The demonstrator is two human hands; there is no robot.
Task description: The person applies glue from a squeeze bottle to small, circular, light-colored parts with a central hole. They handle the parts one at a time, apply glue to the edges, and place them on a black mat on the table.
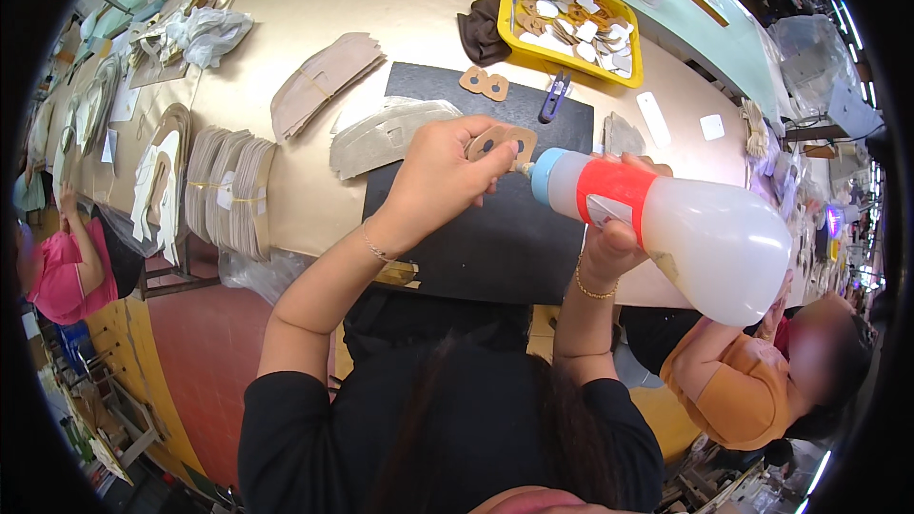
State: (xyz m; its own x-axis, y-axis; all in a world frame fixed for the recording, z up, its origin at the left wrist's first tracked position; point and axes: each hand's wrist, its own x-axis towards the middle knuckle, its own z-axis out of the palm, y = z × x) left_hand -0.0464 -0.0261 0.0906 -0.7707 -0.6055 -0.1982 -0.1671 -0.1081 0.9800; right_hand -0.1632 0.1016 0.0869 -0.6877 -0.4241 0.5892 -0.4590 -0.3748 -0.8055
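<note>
Over the black mat [476,252], my left hand [440,171] pinches a small tan leather piece [520,137] with dark round spots. My right hand [612,249] grips a translucent squeeze bottle [724,243] with a red band and a blue collar. The bottle lies tilted on its side, its nozzle pointing left at the leather piece. Whether the tip touches it, I cannot tell. Similar tan pieces with dark spots [484,84] lie at the mat's far edge. Purple thread snips [554,98] rest to their right.
A yellow tray [571,64] of small cut pieces stands at the back, beside a dark brown cloth [483,30]. Stacks of beige cut panels [324,86] and banded bundles [228,192] lie left. A co-worker in orange [733,385] sits close on the right; another in pink [71,271] is far left.
</note>
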